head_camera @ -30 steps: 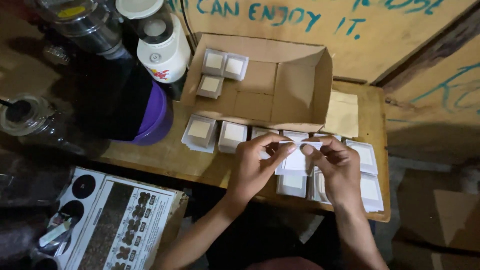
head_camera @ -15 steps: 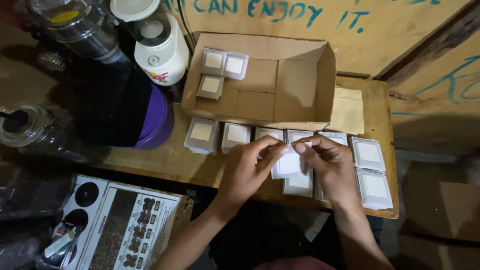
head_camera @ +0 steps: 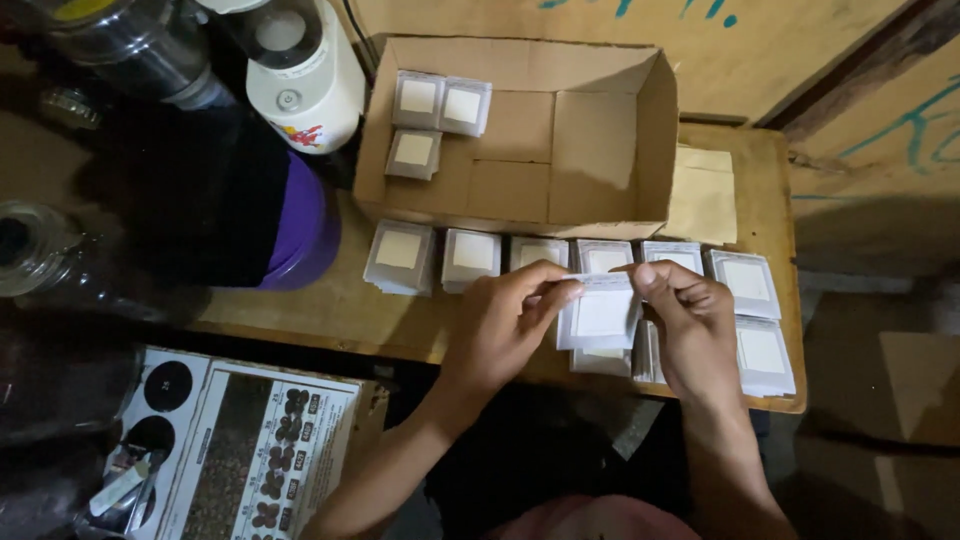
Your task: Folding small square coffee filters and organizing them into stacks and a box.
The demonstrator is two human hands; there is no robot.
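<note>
My left hand [head_camera: 505, 322] and my right hand [head_camera: 692, 322] both pinch the top edge of one small white square packet [head_camera: 602, 314] and hold it just above the wooden table [head_camera: 330, 300]. Under and around it lie several stacks of the same white packets [head_camera: 470, 258] in a row along the table. Behind them an open cardboard box [head_camera: 600, 150] holds three more packets [head_camera: 430, 105] in its far left corner.
A white blender base [head_camera: 300, 80] and a steel jar [head_camera: 130, 40] stand at the back left, beside a purple tub [head_camera: 305, 220]. A glass jar [head_camera: 40, 255] is at the left edge. A printed carton [head_camera: 240, 450] lies below the table. A loose cardboard flap [head_camera: 705, 195] lies to the right of the box.
The view has shifted a little, and both hands have kept the packet between them. My fingers have moved along its top edge, and the packet now hangs flatter toward the camera.
</note>
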